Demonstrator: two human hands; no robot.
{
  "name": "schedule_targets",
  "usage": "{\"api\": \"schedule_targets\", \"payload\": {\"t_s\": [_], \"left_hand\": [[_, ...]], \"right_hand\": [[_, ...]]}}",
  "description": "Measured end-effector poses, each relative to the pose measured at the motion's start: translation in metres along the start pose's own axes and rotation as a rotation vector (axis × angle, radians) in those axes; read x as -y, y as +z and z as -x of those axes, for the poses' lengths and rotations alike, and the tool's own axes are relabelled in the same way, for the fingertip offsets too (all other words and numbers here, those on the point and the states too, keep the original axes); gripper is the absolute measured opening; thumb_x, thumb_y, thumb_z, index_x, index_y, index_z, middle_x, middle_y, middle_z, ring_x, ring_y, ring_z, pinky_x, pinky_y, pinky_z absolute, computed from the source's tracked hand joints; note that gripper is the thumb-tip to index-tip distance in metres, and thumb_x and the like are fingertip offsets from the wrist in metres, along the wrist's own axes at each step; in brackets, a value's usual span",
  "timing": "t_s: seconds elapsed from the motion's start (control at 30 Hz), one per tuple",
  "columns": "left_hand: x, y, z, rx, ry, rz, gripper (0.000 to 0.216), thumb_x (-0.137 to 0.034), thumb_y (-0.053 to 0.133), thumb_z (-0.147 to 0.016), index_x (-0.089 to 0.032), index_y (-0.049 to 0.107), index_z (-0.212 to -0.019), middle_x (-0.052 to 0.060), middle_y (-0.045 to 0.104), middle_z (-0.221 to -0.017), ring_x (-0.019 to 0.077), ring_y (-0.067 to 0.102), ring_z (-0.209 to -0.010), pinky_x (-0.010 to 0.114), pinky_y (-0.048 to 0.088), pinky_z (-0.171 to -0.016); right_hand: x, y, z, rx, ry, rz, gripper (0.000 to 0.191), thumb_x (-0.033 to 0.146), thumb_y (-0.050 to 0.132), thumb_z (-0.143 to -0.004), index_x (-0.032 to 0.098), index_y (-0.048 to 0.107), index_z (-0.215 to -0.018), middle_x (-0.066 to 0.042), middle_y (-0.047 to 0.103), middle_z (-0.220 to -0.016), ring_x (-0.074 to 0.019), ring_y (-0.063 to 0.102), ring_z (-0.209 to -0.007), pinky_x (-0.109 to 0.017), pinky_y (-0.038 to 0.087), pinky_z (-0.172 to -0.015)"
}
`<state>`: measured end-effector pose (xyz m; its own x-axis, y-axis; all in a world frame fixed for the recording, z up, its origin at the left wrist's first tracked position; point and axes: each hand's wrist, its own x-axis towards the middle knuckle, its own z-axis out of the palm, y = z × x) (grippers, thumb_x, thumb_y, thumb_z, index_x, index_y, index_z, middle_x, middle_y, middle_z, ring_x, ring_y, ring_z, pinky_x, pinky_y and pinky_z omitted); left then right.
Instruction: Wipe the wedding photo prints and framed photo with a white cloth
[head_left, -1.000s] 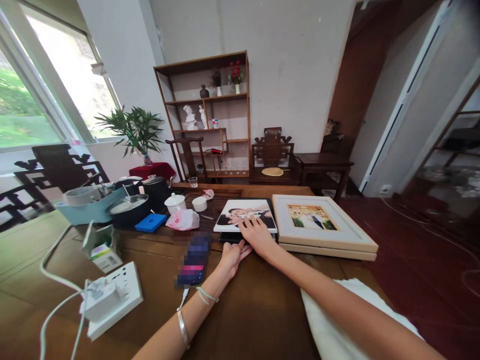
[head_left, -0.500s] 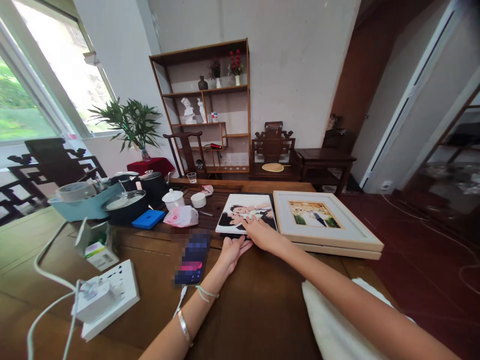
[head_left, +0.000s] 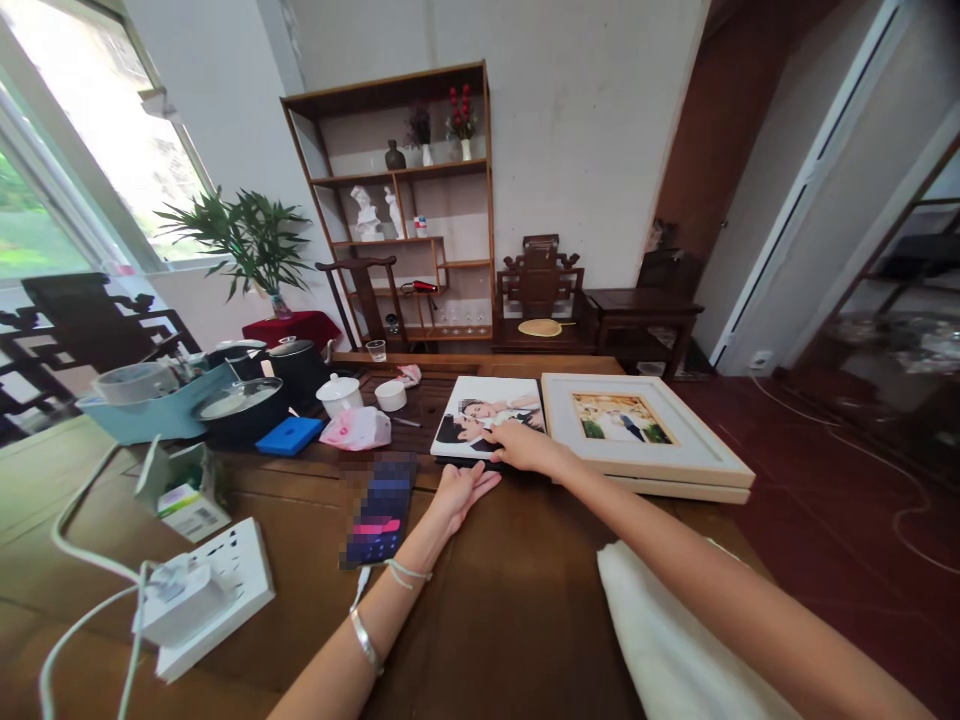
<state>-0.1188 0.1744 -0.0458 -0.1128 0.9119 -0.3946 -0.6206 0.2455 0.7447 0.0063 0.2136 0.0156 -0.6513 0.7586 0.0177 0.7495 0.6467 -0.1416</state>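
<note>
A white-bordered photo album [head_left: 487, 390], its cover showing two people, lies on the table with something dark under it. My right hand [head_left: 525, 447] rests on the album's front right part, fingers pointing left and apart. Just in front of the near edge is my left hand [head_left: 461, 492], palm partly up and fingers stretched to the right; its thumb is at the dark lower edge. Whether the thumb presses on that edge I cannot make out. Right of the album, close beside it, lies a framed wedding photo [head_left: 622, 418] on top of another pale frame.
A phone [head_left: 379, 515] with a cable lies left of my left arm. Further left are a power strip [head_left: 225, 590], an opened box [head_left: 187, 495], a blue case [head_left: 289, 435], pots and a lidded white cup [head_left: 339, 393]. White cloth [head_left: 660, 630] hangs under my right forearm.
My right hand has slid from the middle of the cover toward the album's near right edge. My left hand stays at the front edge. The view has shifted slightly.
</note>
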Motion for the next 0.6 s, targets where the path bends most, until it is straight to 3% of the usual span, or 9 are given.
{"api": "schedule_targets", "payload": {"t_s": [0.3,0.47,0.6], "left_hand": [[0.001,-0.003,0.001,-0.02,0.008,-0.024,0.025,0.006,0.055,-0.076,-0.015,0.04,-0.074,0.003,0.06,-0.074,0.0169,0.069,-0.067,0.038,0.053,-0.079],[0.0,-0.006,0.005,-0.026,0.01,-0.089,0.023,0.003,0.058,-0.075,-0.014,0.043,-0.081,0.007,0.064,-0.079,0.0185,0.069,-0.07,0.035,0.054,-0.078],[-0.005,-0.006,0.009,0.03,0.001,-0.195,0.013,0.0,0.058,-0.077,-0.009,0.05,-0.082,0.012,0.068,-0.077,0.021,0.069,-0.074,0.032,0.054,-0.079]], "right_hand": [[-0.002,-0.009,0.006,0.057,-0.003,-0.01,0.023,0.03,0.052,-0.085,0.014,0.055,-0.102,-0.006,0.056,-0.104,-0.0182,0.056,-0.09,-0.039,0.047,-0.077],[0.001,0.003,0.007,-0.021,0.0,-0.079,0.023,0.027,0.057,-0.081,0.014,0.058,-0.1,-0.007,0.061,-0.101,-0.0198,0.057,-0.091,-0.038,0.046,-0.078],[-0.003,-0.003,0.019,-0.155,-0.031,-0.174,0.027,0.024,0.062,-0.075,0.019,0.062,-0.101,-0.007,0.063,-0.106,-0.0216,0.055,-0.101,-0.031,0.043,-0.083]]}}
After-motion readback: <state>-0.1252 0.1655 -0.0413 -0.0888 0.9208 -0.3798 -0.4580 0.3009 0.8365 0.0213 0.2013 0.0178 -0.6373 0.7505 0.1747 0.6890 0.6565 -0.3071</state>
